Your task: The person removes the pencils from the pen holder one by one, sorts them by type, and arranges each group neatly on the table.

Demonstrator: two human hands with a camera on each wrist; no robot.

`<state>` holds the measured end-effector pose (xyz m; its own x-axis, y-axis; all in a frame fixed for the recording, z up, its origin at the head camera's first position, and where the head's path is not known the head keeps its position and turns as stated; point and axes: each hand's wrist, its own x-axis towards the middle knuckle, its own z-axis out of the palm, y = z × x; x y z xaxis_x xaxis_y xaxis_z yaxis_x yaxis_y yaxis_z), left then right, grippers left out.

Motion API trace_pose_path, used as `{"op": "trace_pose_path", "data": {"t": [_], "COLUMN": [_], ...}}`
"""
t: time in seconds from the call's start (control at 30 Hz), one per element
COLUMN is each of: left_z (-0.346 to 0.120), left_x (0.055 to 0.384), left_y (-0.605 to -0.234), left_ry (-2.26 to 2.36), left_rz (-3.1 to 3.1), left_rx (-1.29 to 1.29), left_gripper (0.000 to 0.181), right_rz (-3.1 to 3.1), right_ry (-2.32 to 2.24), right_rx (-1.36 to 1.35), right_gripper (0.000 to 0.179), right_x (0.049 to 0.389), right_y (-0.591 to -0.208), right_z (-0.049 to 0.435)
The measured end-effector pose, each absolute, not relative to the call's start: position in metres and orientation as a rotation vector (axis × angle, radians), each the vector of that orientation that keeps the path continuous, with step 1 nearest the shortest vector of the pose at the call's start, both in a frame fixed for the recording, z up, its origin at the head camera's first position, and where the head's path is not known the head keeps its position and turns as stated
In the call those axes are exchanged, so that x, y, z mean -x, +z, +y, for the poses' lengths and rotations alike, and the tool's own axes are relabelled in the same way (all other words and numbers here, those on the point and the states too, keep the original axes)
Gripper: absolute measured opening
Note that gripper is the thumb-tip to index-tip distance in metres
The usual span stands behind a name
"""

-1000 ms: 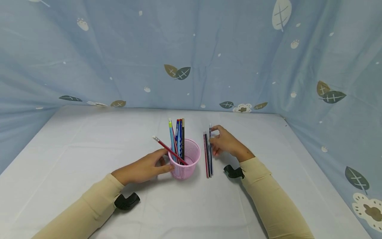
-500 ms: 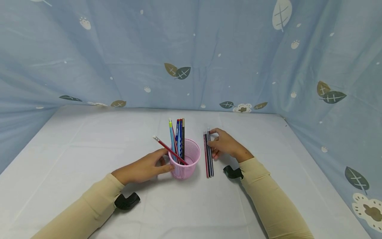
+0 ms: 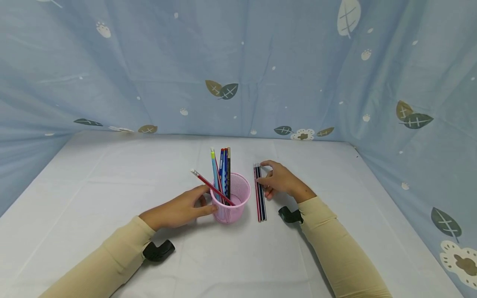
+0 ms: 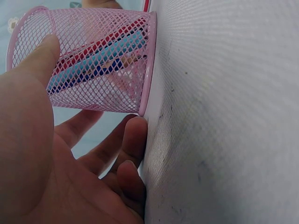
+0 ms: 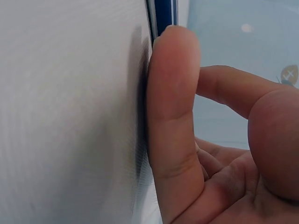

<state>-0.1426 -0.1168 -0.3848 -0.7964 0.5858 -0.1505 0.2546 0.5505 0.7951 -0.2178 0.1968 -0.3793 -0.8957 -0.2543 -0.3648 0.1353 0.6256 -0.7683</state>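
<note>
My left hand [image 3: 186, 208] holds a pink mesh pencil cup [image 3: 228, 215] from its left side. In the left wrist view, the thumb lies along the mesh and the fingers are by the base. Red pencils [image 3: 203, 180] and several blue, light-blue and dark pencils lean inside the cup. To its right, a red pencil [image 3: 257, 198] and dark pencils [image 3: 262, 203] lie side by side on the table. The right hand [image 3: 279, 178] touches the outermost dark pencil, the index finger at its eraser end and the thumb lower down. Only a short blue piece shows beyond a fingertip [image 5: 173, 56] in the right wrist view.
A white cloth [image 3: 223, 260] covers the table. Blue curtain [image 3: 238, 62] with leaf prints hangs behind it and along the sides. Black curved pieces, the left one [image 3: 159, 251] and the right one [image 3: 290, 215], sit at the cuffs.
My right hand has shifted slightly left and toward me. Its dark pencil has slid in against the others, eraser ends now level. The left hand and cup have stayed put.
</note>
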Motion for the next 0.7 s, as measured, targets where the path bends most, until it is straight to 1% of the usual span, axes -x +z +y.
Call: {"op": "trace_pose_path", "data": {"t": [0.23, 0.3, 0.5, 0.7], "left_z": [-0.117, -0.117, -0.116, -0.117], "left_x": [0.143, 0.143, 0.143, 0.143], "left_y": [-0.385, -0.386, -0.386, -0.386], "left_ry": [1.133, 1.128, 1.124, 1.129], "left_rz": [2.389, 2.392, 2.396, 2.391], "left_rx": [-0.694, -0.697, -0.703, -0.695], "left_gripper": [0.062, 0.061, 0.06, 0.061], "right_rz": [2.464, 2.522, 2.729, 2.807], "right_ry": [-1.161, -1.141, -1.174, -1.384], "right_rx": [0.126, 0.157, 0.228, 0.309], "right_gripper": [0.063, 0.058, 0.035, 0.025], "right_x": [0.218, 0.217, 0.213, 0.205], "right_y": [-0.38, -0.379, -0.372, -0.359], "right_z": [0.197, 0.196, 0.19, 0.18]}}
